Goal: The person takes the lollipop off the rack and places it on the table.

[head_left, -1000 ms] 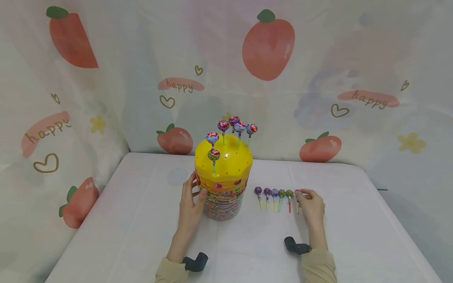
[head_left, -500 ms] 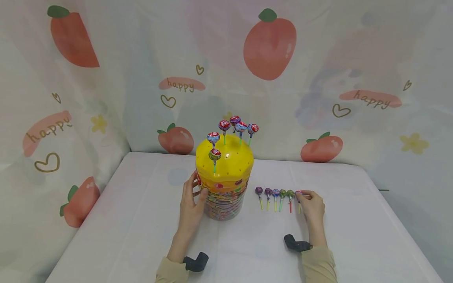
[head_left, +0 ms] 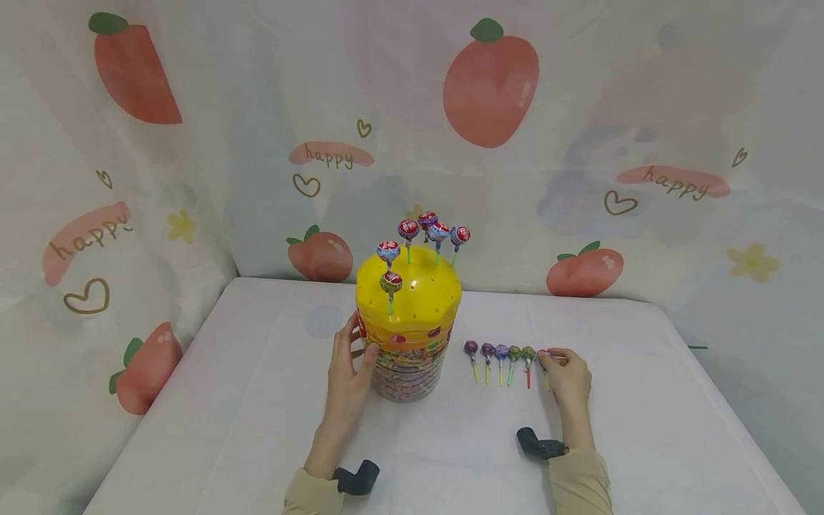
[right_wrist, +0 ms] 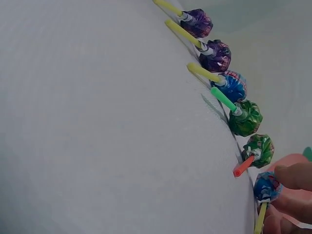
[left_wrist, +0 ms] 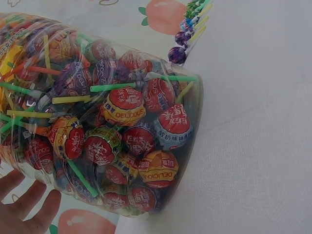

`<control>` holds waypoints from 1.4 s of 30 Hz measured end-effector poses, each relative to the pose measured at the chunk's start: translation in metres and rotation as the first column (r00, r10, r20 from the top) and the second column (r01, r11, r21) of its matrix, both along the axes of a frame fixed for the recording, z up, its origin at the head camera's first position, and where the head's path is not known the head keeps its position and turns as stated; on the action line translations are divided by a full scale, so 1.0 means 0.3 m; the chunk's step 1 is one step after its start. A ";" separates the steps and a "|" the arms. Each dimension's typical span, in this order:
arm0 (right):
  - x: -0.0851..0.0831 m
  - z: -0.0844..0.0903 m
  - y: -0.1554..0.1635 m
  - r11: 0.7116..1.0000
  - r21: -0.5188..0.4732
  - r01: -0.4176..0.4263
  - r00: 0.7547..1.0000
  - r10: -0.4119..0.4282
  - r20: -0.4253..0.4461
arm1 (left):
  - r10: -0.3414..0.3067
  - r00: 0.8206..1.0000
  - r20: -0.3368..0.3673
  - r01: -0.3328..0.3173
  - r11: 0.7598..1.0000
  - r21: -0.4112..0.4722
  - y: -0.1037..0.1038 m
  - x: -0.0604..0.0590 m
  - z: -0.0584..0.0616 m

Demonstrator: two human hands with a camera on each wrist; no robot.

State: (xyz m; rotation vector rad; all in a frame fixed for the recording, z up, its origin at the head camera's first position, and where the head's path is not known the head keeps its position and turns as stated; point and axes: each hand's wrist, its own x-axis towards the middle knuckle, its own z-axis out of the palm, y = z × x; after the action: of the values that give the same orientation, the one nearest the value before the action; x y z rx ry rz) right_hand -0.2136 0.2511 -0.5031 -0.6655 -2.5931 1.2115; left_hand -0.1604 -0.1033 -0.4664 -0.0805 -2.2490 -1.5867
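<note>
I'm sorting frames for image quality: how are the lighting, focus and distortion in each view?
Head view: soft, even light, faint shadows, the backdrop bowed by a wide lens. Left wrist view: the candy jar is sharp, with mild sheen on its plastic. Right wrist view: the lollipops are fairly sharp, while the right hand at the edge is blurred.

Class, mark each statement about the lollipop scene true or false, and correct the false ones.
1. The left hand rests against the clear plastic lollipop tub with the yellow lid. True.
2. Six lollipops stand in the yellow lid. True.
3. The right hand is empty. False: it pinches the blue-wrapped lollipop with a yellow stick, last in the row.
4. The row of lollipops lies left of the tub. False: it lies to its right.
</note>
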 end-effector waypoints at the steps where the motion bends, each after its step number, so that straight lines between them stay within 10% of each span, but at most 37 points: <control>1: 0.003 0.000 0.002 1.000 -0.003 0.004 1.000 -0.004 0.001 | -0.001 1.000 0.000 0.001 1.000 -0.001 0.000 0.000 0.000; 12: 0.019 0.027 0.023 0.999 -0.030 0.030 1.000 -0.030 -0.008 | 0.000 1.000 -0.017 0.000 1.000 -0.012 0.001 0.002 0.001; 21: 0.035 0.113 -0.001 0.998 -0.017 0.067 0.979 -0.069 -0.194 | 0.001 1.000 -0.008 -0.001 1.000 -0.008 0.002 0.003 0.002; 42: 0.161 0.348 -0.315 0.940 -0.071 -0.333 0.841 0.262 -0.473 | -0.005 1.000 -0.015 0.005 1.000 0.010 0.002 0.003 0.002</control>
State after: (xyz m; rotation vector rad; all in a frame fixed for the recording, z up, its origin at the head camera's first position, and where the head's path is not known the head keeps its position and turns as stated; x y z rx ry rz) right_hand -0.1654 0.1568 -0.3988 0.0267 -2.2646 1.4559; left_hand -0.1595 -0.1027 -0.4659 -0.0952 -2.2308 -1.5947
